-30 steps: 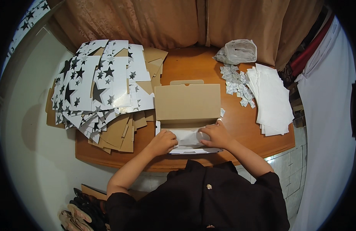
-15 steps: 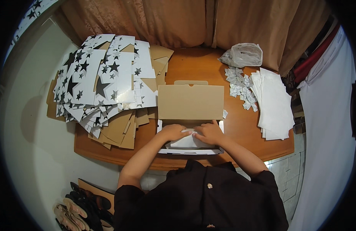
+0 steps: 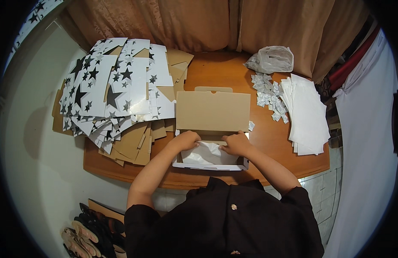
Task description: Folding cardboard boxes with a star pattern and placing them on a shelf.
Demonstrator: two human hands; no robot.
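A cardboard box (image 3: 213,111) stands in front of me at the table's near edge, its brown-lined lid raised at the far side. Inside the box lies a sheet of white tissue-like paper (image 3: 207,154), rumpled along its far edge. My left hand (image 3: 188,141) pinches this paper near its far left corner, fingers closed. At the far right part of the same sheet, my right hand (image 3: 236,143) is closed with the thumb and fingers on the edge. The fingertips of both hands are partly hidden. Brown cardboard shows beyond the paper's raised edge.
Star-printed flat cardboard boxes (image 3: 121,81) are piled at the left. To the right lie small white sachets (image 3: 270,96), a clear plastic bag (image 3: 274,60) and a stack of white paper sheets (image 3: 305,114). Brown curtains (image 3: 190,23) hang behind the wooden table (image 3: 280,150).
Both hands have moved slightly apart and away from me, from resting on the paper to gripping its far edge. That edge is lifted, and the box has shifted a little.
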